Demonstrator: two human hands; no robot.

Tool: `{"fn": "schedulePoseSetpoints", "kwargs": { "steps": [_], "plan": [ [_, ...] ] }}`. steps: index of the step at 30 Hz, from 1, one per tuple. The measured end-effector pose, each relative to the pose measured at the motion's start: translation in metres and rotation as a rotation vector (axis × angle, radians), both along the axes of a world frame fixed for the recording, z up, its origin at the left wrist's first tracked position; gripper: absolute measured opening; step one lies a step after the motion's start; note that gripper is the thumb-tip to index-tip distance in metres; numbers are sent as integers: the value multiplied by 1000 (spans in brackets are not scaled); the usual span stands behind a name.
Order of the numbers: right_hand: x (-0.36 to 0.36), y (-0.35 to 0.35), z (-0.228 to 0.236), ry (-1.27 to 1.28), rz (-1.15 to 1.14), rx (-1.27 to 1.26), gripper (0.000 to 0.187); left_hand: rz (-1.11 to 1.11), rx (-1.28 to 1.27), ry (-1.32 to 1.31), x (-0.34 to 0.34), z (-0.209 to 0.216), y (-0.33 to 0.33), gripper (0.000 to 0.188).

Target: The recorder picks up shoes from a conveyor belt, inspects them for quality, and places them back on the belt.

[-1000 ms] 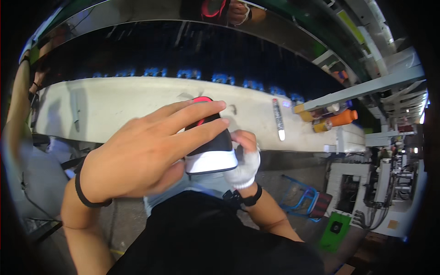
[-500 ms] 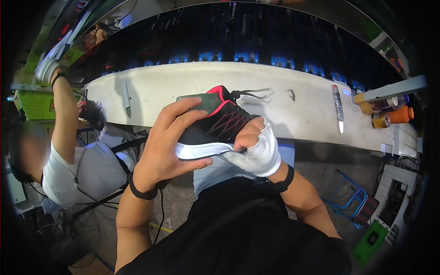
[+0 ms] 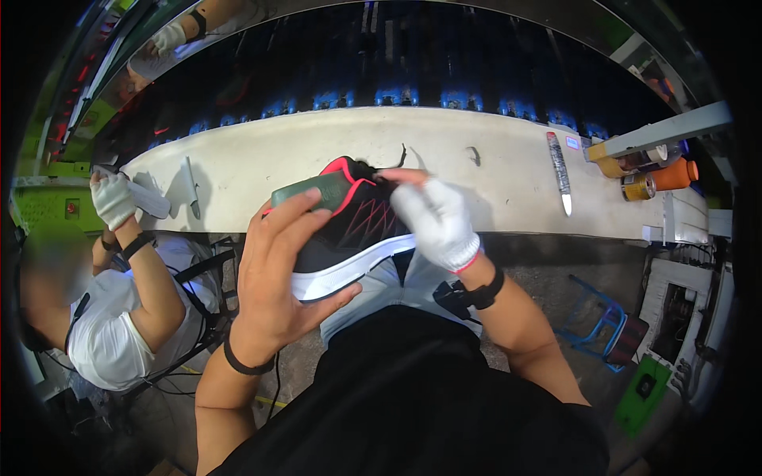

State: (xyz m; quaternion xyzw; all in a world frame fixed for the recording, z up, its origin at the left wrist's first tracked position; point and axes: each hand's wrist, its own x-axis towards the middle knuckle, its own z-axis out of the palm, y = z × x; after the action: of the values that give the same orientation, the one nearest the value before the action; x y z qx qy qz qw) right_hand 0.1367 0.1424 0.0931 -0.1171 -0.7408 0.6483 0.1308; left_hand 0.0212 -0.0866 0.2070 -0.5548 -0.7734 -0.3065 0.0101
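A black sneaker with red crossed stitching, a red-edged collar and a white sole is held up before me, its toe hidden behind my right hand. From its collar sticks a green shoe last. Closed around the heel end is my left hand, bare, with fingers over the last and thumb under the sole. My right hand, in a white glove with bare fingertips, is at the black laces. Its index finger stretches toward them; the other fingers are blurred, and no grip on a lace shows.
A pale bench runs across in front, with a dark conveyor behind. On it lie a knife with a wrapped handle and another blade. Cans and an orange bottle stand right. A co-worker sits left; a blue-framed stool is lower right.
My right hand has left the sole edge and risen to the laces, its index finger now stretched out. The sneaker has shifted slightly left, still in my left hand. The co-worker's gloved hand has come down.
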Motion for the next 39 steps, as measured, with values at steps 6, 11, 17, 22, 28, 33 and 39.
{"fn": "schedulePoseSetpoints", "kwargs": {
  "steps": [6, 11, 17, 22, 28, 33, 39],
  "plan": [
    [26, -7, -11, 398, -352, -54, 42, 57, 322, -207, 19, -19, 12, 119],
    [73, -5, 13, 672, -251, 216, 124, 25, 615, -715, 7, -73, 26, 75],
    [94, 0, 34, 504, -495, 112, 127, 258, 467, -524, -54, -147, 42, 39],
    [90, 19, 35, 512, -515, 75, 114, 421, 379, -441, -65, -192, 40, 24],
    [64, 27, 104, 725, -545, 86, 85, 433, 337, -374, -59, -201, 34, 16],
    [84, 69, 219, 1003, -268, -296, 48, 393, 316, -315, -62, -197, 31, 13],
    [0, 179, 337, 1244, -711, 782, 41, 381, 298, -187, -64, -201, 33, 15]
  ]
}}
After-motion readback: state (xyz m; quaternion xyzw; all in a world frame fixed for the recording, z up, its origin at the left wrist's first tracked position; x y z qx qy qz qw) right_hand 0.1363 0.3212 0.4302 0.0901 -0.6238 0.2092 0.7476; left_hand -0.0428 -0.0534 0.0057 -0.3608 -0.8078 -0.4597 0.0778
